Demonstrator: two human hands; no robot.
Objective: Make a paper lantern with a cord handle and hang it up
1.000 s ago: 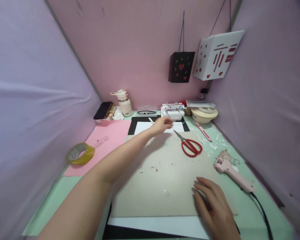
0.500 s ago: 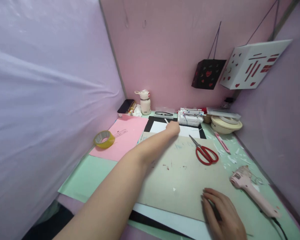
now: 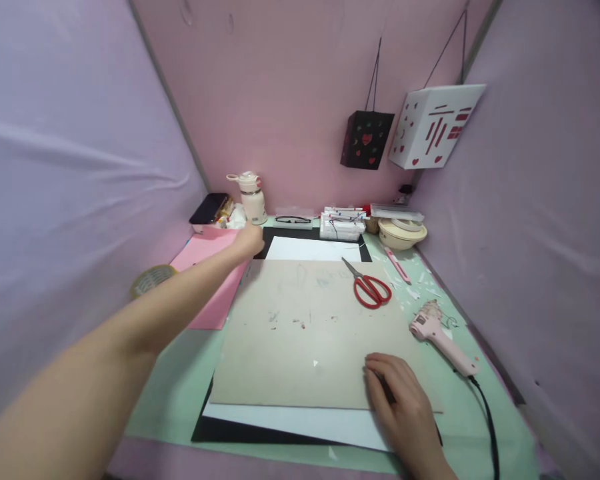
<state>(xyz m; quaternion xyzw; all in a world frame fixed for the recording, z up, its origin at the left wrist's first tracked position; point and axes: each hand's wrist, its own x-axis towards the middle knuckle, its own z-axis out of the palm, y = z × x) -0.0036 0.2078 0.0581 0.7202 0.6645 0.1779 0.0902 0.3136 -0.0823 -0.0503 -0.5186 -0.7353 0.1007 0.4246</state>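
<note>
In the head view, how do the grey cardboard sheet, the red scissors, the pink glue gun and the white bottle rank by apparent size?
1. grey cardboard sheet, by far
2. pink glue gun
3. red scissors
4. white bottle

The bottle stands farthest from the camera, so its place is unsure.

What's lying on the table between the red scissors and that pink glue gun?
In the head view, only bare green table scattered with small white paper scraps lies between the red scissors and the pink glue gun. Nothing larger is there.
</note>
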